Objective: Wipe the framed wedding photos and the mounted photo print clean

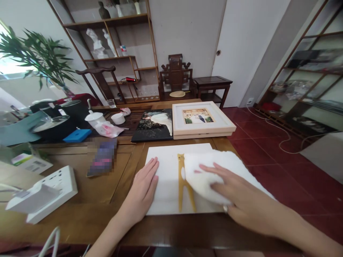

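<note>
A white board (168,167) with a yellow cat figure (184,182) on it lies flat on the wooden table (88,200) in front of me. My left hand (143,187) rests flat on the board's left edge, fingers stretched out. My right hand (235,194) lies flat on a white fluffy cloth (203,171) and presses it onto the right half of the board, beside the cat figure. The cloth hides part of the board and the cat's right side.
Behind the board lie a white framed photo (200,119) and a dark photo print (154,125). To the left are a white power strip (49,192), a blurred card (103,159), a blue box (77,135), pots, cups and a plant. Red tiled floor with a cable runs right of the table.
</note>
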`<state>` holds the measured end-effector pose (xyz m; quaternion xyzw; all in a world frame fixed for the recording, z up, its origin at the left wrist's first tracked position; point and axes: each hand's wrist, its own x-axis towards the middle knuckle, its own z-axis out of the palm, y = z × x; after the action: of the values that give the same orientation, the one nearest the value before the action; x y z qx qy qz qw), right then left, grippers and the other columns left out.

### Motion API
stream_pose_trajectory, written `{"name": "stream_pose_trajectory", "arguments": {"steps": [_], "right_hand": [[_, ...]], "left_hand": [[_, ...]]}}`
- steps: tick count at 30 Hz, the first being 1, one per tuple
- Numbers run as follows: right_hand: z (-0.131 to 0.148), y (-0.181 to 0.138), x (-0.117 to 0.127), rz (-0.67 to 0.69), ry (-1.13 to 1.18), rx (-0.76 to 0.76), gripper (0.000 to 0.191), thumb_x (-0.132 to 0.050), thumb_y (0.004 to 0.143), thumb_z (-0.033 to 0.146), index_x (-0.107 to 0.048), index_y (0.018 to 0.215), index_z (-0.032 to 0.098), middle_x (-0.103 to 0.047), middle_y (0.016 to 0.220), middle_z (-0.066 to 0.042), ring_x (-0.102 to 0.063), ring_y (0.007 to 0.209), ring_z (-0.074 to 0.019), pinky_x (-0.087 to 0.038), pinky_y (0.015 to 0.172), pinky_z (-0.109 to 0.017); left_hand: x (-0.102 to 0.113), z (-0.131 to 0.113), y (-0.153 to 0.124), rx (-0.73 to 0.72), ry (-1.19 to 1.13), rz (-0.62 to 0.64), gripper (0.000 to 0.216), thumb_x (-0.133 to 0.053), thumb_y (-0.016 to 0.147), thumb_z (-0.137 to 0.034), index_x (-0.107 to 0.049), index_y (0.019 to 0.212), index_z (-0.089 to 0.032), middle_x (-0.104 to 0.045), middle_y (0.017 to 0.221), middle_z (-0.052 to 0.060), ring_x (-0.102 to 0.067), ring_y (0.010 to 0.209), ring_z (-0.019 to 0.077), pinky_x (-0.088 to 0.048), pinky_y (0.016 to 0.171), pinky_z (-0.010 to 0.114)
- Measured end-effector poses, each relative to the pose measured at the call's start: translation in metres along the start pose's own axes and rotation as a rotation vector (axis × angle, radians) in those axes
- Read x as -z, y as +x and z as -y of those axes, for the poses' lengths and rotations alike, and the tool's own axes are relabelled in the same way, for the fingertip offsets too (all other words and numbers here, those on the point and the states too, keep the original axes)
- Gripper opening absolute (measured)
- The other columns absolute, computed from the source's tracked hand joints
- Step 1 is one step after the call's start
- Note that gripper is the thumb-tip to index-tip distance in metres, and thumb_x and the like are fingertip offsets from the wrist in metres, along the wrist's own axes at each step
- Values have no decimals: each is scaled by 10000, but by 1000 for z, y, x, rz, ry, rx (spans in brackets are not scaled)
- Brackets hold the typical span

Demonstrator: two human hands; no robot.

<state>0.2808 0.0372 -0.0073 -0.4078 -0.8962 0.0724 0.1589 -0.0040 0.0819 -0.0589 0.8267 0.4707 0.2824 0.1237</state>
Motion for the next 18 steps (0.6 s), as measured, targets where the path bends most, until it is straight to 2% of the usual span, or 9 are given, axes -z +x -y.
{"name": "stream_pose_trajectory", "arguments": {"steps": [3,6,9,12,14,16,18], "right_hand": [[-23,29,-11,-22,8,-121,380,-428,689,48,-629,997,144,-554,1308,-167,-350,1337,-285,-283,1095,-536],[-27,46,-21,-17,-23,-154,437,-436,697,22,-616,1083,121,-521,1342,-179,-288,1365,-296,-236,1101,-553],[-2,42,-26,42,-62,-56,457,-466,694,7,-634,1095,146,-427,1426,-174,-197,1386,-337,-194,1084,-611],[33,25,-26,146,-33,68,263,-530,759,98,-696,954,162,-349,1467,-185,-171,1367,-420,-182,1035,-695],[48,15,-24,227,11,118,181,-532,801,151,-711,826,166,-344,1473,-165,-182,1358,-436,-199,1024,-706],[50,9,-20,267,55,142,175,-533,795,156,-707,793,170,-335,1482,-142,-183,1367,-412,-196,1049,-676],[39,11,-17,236,88,139,227,-543,737,123,-702,892,171,-329,1488,-133,-179,1385,-362,-162,1090,-623]], "left_hand": [[-1,1,0,11,-2,-2,435,-354,955,-263,-415,1381,-203,-386,1471,73,-322,1371,220,-265,1144,431],[-2,3,0,29,6,13,438,-338,959,-269,-420,1376,-168,-384,1470,90,-319,1373,217,-260,1145,432],[-2,5,1,34,2,17,436,-334,960,-274,-429,1369,-157,-395,1464,88,-326,1370,206,-263,1144,426],[0,7,3,38,-20,25,428,-339,960,-278,-446,1357,-158,-419,1450,80,-339,1363,194,-272,1141,408],[2,8,4,43,-40,39,424,-342,960,-281,-458,1349,-161,-425,1446,73,-349,1358,189,-278,1139,396],[3,10,6,43,-51,53,423,-344,959,-286,-467,1344,-160,-423,1447,70,-356,1354,186,-278,1138,388],[4,11,6,38,-48,63,428,-340,960,-289,-469,1343,-148,-418,1450,74,-353,1355,185,-272,1140,385]]}}
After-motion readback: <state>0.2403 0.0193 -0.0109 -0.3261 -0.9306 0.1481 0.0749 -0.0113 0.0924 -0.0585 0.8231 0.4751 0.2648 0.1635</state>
